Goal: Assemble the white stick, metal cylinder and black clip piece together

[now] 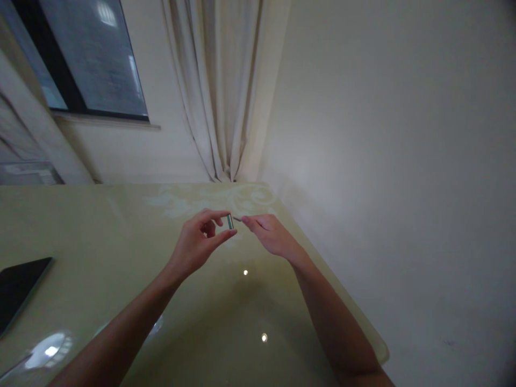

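Though small, box point(230, 221) between left fingertips point(229, 234)

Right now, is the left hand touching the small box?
Touching. The head view shows the left hand pinching the small box by its ends between the fingers.

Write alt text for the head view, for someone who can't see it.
Above a glossy table, a person's left hand holds a small rectangular object between thumb and finger, while the right hand holds a slim stick close to it. A dark flat object lies at left; a curtain hangs behind.
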{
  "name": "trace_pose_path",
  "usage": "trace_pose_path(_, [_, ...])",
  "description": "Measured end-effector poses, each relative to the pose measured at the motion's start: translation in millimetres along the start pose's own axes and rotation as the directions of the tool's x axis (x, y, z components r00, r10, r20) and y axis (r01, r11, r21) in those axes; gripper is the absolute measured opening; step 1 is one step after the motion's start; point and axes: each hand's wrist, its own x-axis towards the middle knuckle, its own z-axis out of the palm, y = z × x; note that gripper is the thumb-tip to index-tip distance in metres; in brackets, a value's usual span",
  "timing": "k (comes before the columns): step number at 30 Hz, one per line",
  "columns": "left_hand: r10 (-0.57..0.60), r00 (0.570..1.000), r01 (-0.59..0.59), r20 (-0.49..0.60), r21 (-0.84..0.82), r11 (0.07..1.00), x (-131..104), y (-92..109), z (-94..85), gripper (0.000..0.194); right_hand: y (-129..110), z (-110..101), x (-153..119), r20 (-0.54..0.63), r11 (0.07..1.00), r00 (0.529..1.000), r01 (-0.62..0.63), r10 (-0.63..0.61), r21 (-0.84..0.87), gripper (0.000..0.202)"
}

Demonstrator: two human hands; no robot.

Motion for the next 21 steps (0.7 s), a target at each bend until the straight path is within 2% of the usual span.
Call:
trace_pose_path(4, [0.007, 1.0, -0.007, -0.002, -0.003, 1.0, -0.2, -1.2, 1.6, 0.035, -0.4, 0.3, 0.3, 0.075, 0.999, 0.997, 0.012, -0.015, 0.039, 0.062])
trace_pose_path(8, [0.01, 1.0, -0.01, -0.002, -0.006, 1.0, -0.8, -0.9, 2.8, 0.034, -0.1, 0.6, 0.2, 0.01, 1.0, 1.0, 0.001, -0.001, 0.003, 0.063])
trace_pose_path(12, [0.012, 1.0, -0.012, 0.0, -0.011, 1.0, -1.2, -0.3, 2.8, 0.034, -0.8, 0.7, 0.0, 0.068, 1.0, 0.998, 0.012, -0.013, 0.019, 0.063])
trace_pose_path(16, [0.013, 1.0, -0.013, -0.008, 0.005, 1.0, -0.9, -1.3, 2.5, 0.034, -0.4, -0.1, 0.2, 0.018, 1.0, 1.0, -0.008, 0.009, -0.003, 0.064])
trace_pose_path(21, [0.013, 1.0, -0.013, -0.009, -0.001, 1.0, -0.6, -3.0, 1.9, 0.034, -0.2, 0.1, -0.3, 0.078, 1.0, 0.997, 0.012, -0.013, 0.014, 0.063])
